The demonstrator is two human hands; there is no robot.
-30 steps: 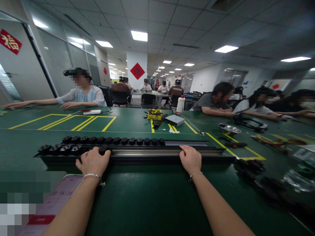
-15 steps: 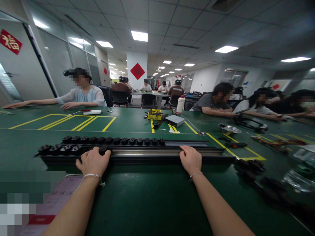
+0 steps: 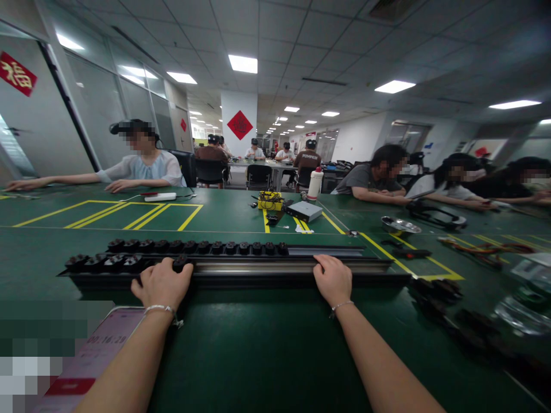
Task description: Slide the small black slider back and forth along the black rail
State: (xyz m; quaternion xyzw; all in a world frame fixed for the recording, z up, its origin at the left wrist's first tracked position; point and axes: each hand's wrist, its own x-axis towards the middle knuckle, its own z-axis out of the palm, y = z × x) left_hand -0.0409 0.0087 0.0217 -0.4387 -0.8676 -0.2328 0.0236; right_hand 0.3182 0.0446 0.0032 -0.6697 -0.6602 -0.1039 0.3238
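A long black rail (image 3: 258, 269) with a silvery channel lies across the green table in front of me. Two rows of small black round parts (image 3: 198, 247) sit along its left half. My left hand (image 3: 161, 282) rests on the rail's near edge, fingers curled over it, next to the round parts. My right hand (image 3: 333, 279) grips the near edge further right, fingers curled over the top.
A phone (image 3: 92, 358) with a timer lies by my left forearm. Dark parts (image 3: 439, 289), cables, a metal bowl (image 3: 400, 225) and plastic bags lie to the right. A yellow box (image 3: 271, 200), grey box and white bottle stand beyond. Other people sit around the table.
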